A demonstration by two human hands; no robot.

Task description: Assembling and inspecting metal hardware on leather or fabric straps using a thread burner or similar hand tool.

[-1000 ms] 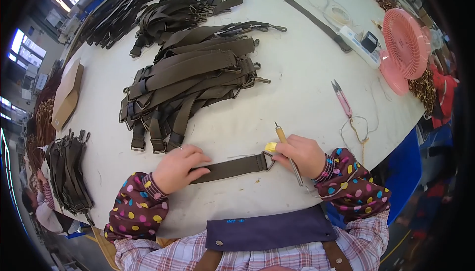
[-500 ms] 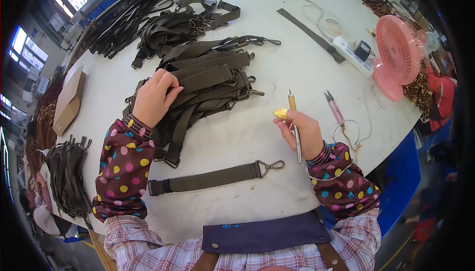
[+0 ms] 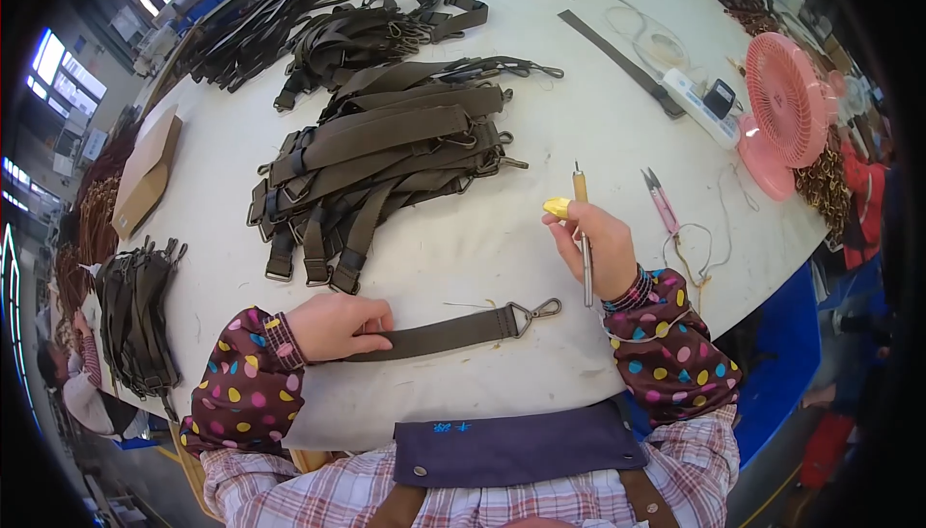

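Your left hand (image 3: pixel 340 325) lies flat, fingers closed down on the left end of a strap (image 3: pixel 439 333) at lower centre of the frame; its clip (image 3: pixel 537 313) points right. Your right hand (image 3: pixel 593 248), right of centre, grips a thin tool (image 3: pixel 584 237) upright and pinches a small yellow piece (image 3: pixel 558 207) at the fingertips, apart from the strap. That one strap looks in hand and not yet worked; the big pile (image 3: pixel 376 166) above seems left to do, and a bundle (image 3: pixel 140 316) hangs at the left edge of the bench (image 3: pixel 579 84). Snips (image 3: pixel 661 202) lie just right of your hand, a pink fan (image 3: pixel 781 108) further right. Nothing blocks the strap.
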